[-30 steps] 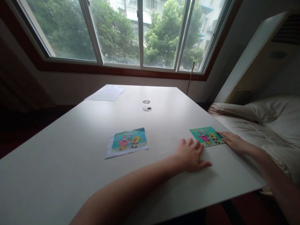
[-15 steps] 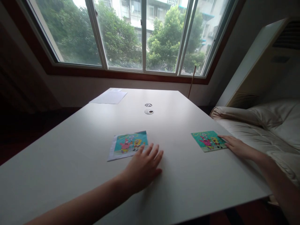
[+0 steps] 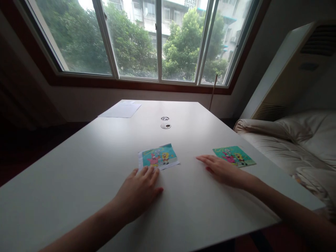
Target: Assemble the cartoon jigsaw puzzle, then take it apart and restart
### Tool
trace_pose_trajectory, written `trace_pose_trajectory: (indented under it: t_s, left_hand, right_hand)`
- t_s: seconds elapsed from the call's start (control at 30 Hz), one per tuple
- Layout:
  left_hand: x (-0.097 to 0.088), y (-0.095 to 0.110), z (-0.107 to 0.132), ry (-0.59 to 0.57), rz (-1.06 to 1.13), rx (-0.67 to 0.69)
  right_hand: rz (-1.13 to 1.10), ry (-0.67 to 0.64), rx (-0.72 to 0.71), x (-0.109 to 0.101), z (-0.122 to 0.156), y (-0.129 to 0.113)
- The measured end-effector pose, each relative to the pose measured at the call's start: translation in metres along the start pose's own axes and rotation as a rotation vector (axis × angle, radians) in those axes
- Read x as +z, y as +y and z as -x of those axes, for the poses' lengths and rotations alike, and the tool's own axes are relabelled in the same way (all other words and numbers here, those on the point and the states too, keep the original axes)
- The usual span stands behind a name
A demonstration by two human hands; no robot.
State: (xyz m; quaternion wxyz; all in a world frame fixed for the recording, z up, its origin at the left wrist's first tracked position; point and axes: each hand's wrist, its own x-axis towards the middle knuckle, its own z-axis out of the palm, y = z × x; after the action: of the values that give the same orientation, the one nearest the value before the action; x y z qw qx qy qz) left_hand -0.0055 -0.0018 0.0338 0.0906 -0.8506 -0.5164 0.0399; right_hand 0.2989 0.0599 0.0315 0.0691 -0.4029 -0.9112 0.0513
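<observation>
A white-bordered cartoon picture sheet [image 3: 159, 156] lies near the middle of the white table [image 3: 78, 168]. My left hand [image 3: 138, 190] rests flat on the table, fingers stretched out, fingertips touching the sheet's near edge. A second, smaller cartoon picture card [image 3: 234, 155] lies to the right near the table's edge. My right hand [image 3: 222, 169] lies flat and open on the table between the two pictures, just left of the card and not touching it.
A blank white paper [image 3: 120, 109] lies at the far left of the table. Two round cable holes [image 3: 165, 122] sit past the pictures. A cream cushion or bedding [image 3: 288, 136] is beside the table's right edge. Large windows [image 3: 157, 38] are ahead.
My left hand moved left from beside the right card to the picture sheet, which now sits farther right. My right hand left the card and moved leftward onto bare table.
</observation>
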Motion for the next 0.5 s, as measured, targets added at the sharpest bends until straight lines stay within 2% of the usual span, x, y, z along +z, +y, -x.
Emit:
trace_pose_trajectory:
  t_s: [0.1,0.23,0.37,0.5]
  left_hand:
    - [0.002,0.014,-0.024,0.037,0.036,0.009]
    - [0.009,0.027,-0.052,0.101,0.086,0.040]
    - [0.014,0.032,-0.065,0.106,0.109,0.012]
    - [0.017,0.030,-0.064,0.072,0.140,-0.016]
  right_hand:
    - [0.018,0.004,-0.137,0.007,-0.026,-0.032]
    - [0.030,-0.063,-0.138,0.015,-0.054,-0.035]
    - [0.018,-0.096,-0.012,0.017,-0.073,-0.006]
    - [-0.025,-0.111,0.194,0.008,-0.075,0.046]
